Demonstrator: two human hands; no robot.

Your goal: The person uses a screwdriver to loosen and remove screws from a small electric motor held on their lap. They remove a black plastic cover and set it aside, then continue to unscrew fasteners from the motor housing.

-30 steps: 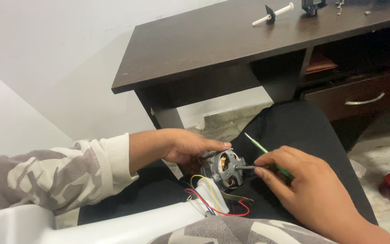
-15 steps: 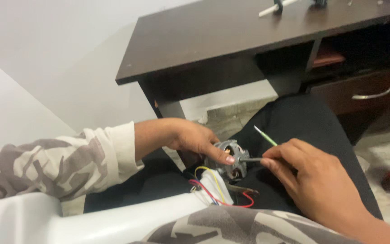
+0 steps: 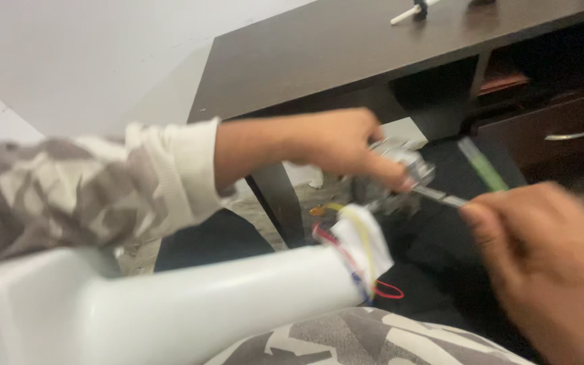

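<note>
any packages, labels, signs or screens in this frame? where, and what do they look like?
None that can be made out.
Nearest candidate: a white tag or wrap on the wire bundle at the end of the white tube, below the left hand; rectangular, too blurred to tell whether it is a label.

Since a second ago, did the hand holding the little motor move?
Yes. The left hand and motor rose, now overlapping the dark desk's front edge instead of sitting below it.
</note>
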